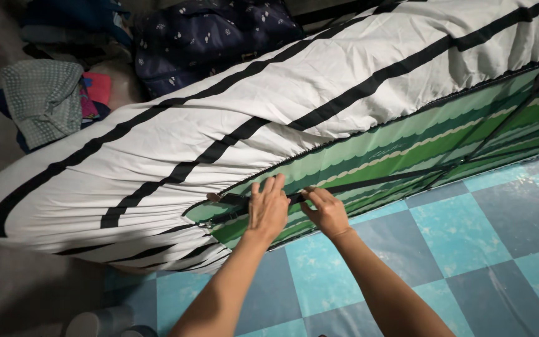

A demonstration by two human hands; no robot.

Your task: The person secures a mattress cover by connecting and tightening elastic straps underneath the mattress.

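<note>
A mattress stands on its long edge, covered by a white fitted sheet (207, 118) with black stripes. Its green patterned underside (407, 143) faces me. A black strap (375, 182) runs across that green face. My left hand (268, 209) lies flat on the green face near the sheet's elastic edge, fingers together and pointing up. Just to its right, my right hand (325, 211) pinches the black strap between thumb and fingers.
The floor (469, 237) has blue and teal checkered squares. A dark patterned bag (207, 37) and a pile of clothes (48, 97) lie behind the mattress at the top left. Two grey round objects (101, 321) stand at the bottom left.
</note>
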